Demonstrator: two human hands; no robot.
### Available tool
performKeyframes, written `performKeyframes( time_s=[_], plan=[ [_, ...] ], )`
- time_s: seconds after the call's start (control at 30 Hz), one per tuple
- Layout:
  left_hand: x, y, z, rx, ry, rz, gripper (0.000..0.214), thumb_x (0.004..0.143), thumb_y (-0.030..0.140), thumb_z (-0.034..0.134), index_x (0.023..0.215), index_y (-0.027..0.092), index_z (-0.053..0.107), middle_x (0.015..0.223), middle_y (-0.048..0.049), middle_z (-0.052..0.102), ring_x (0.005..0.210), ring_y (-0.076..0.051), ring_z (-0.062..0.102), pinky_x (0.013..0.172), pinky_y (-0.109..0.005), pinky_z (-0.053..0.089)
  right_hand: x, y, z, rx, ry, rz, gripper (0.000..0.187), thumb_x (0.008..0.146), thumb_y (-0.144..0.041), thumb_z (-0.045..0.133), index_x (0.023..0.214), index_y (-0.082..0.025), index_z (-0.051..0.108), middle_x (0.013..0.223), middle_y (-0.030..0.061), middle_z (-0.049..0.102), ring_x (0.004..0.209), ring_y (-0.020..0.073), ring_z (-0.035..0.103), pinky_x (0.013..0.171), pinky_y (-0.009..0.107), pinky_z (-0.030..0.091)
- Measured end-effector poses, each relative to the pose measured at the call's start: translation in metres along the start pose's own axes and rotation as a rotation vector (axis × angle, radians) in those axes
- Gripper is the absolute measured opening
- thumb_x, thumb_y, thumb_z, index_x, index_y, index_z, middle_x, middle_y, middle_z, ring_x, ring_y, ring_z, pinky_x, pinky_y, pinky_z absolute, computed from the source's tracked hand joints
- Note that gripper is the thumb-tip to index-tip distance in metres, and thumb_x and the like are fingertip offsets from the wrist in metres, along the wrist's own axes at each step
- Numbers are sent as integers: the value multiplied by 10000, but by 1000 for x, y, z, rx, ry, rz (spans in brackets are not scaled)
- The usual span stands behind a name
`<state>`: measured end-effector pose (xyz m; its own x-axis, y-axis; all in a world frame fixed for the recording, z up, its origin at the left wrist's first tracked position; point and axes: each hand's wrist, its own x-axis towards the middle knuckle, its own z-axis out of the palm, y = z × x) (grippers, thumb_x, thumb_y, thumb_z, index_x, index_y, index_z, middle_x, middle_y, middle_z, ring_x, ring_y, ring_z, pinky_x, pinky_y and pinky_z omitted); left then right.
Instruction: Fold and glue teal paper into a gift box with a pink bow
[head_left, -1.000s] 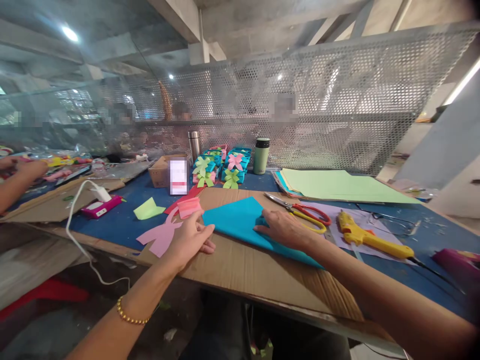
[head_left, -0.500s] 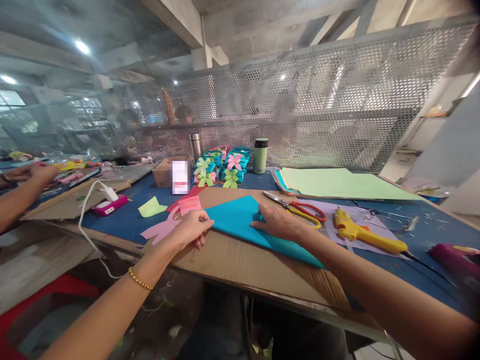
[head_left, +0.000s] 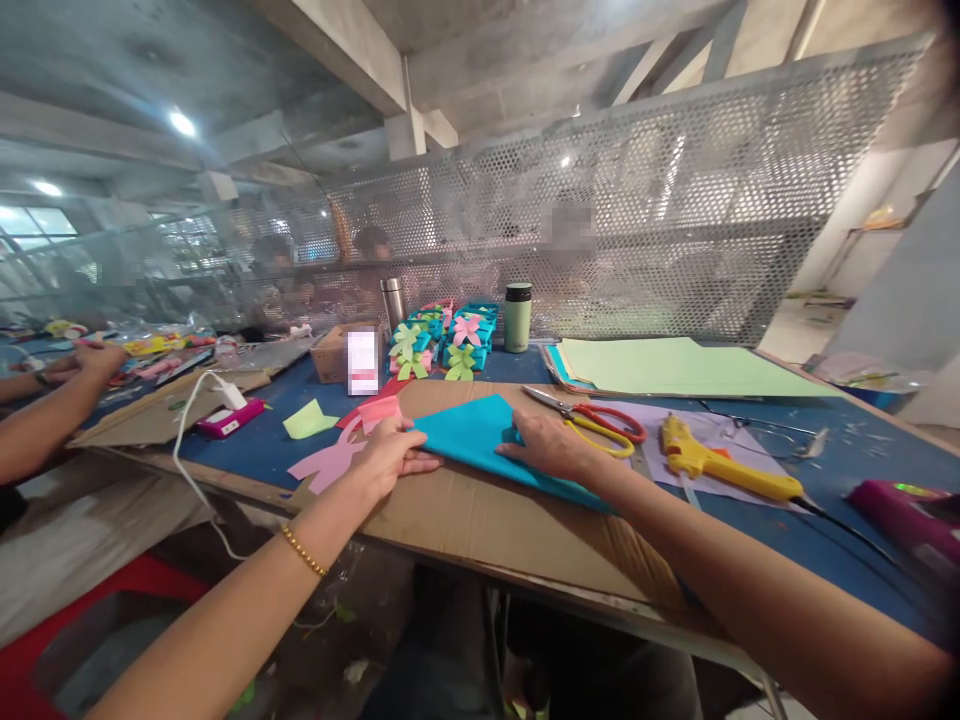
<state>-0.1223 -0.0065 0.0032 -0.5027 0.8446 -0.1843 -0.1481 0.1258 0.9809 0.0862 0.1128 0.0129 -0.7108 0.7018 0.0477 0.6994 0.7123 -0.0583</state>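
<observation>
A folded sheet of blue paper [head_left: 472, 430] lies on a brown cardboard sheet [head_left: 480, 520] in front of me. My left hand [head_left: 394, 458] pinches the paper's left corner, the thumb above and the other fingers stretched beneath. On the right part of the same paper rests my right hand [head_left: 551, 445], its fingers bent over a folded edge; its palm side is hidden. Pink paper cutouts [head_left: 326, 458] lie just left of my left hand. Scissors [head_left: 589, 418] with red and yellow handles lie beyond my right hand.
A yellow glue gun [head_left: 720, 465] lies at right on pale purple paper. Behind stand a green tumbler [head_left: 517, 318], a steel flask [head_left: 392, 302], paper flower pieces [head_left: 465, 345] and a cardboard box [head_left: 330, 355]. Green sheets [head_left: 675, 365] are stacked back right. Another person's arm [head_left: 60, 410] shows at left.
My left hand has loosened from a tight curl, with its fingers now stretched under the blue paper's corner. My right hand stays on the paper. The whole view has shifted slightly.
</observation>
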Motion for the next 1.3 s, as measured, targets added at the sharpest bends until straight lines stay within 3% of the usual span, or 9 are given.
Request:
performKeyframes(
  time_s=[0.13,0.2,0.37,0.53,0.63,0.73,0.87,1.07,1.3],
  plan=[
    [-1,-10,2,-61,62,61,447,646,-44,682,988,176,496,659,82,560,497,-115,648,626,-340,646,-1,0,0,11,11,5,415,939,-515,559,1135,-149,547,1106,169,703,1015,306,679,756,328,446],
    [-3,-12,1,-79,61,67,419,647,-36,688,981,163,532,661,67,578,511,-119,652,639,-333,644,-1,-1,-1,16,11,7,415,940,-512,560,1141,-149,544,1116,173,699,1022,308,675,758,330,445],
    [-3,-10,-1,-94,15,-8,111,834,120,669,886,108,572,699,-59,678,633,-193,722,673,-329,634,-4,-2,-4,23,0,7,396,945,-492,558,1136,-146,543,1105,175,702,1009,303,681,750,324,442],
    [11,-5,0,-47,-2,-161,161,936,211,637,1046,98,605,869,-62,695,710,-170,701,647,-319,609,-4,-2,-3,39,3,14,395,944,-499,558,1125,-149,553,1122,179,699,1047,300,672,777,324,451],
    [14,-5,0,-40,-15,-181,211,964,288,622,1102,129,631,981,-44,681,784,-144,676,674,-301,598,-2,0,-1,63,7,21,418,939,-494,575,1143,-129,562,1123,185,694,1046,306,668,809,350,471],
    [10,-7,-1,-57,-24,-132,120,880,174,702,954,107,637,864,-42,697,724,-154,694,676,-314,617,0,3,1,105,7,36,443,933,-485,604,1188,-123,577,1135,148,682,1044,276,657,870,400,502],
    [4,-10,-6,-86,-48,-64,211,706,28,772,812,116,612,770,-57,715,666,-185,719,669,-338,646,2,7,4,197,15,86,375,957,-407,609,1248,-170,595,1231,90,627,1052,227,635,901,456,538],
    [1,-10,-4,-91,-65,44,246,652,99,806,842,115,651,805,-78,728,684,-193,723,639,-312,642,10,18,9,422,23,258,368,959,-371,613,1271,-177,585,1271,96,607,1070,232,630,893,450,549],
    [0,-1,-5,-65,-114,234,362,578,283,846,832,133,636,794,-42,708,687,-191,694,632,-320,627,11,26,5,819,-96,387,362,965,-382,604,1258,-171,588,1224,90,626,1010,213,647,846,421,566]
  ],
)
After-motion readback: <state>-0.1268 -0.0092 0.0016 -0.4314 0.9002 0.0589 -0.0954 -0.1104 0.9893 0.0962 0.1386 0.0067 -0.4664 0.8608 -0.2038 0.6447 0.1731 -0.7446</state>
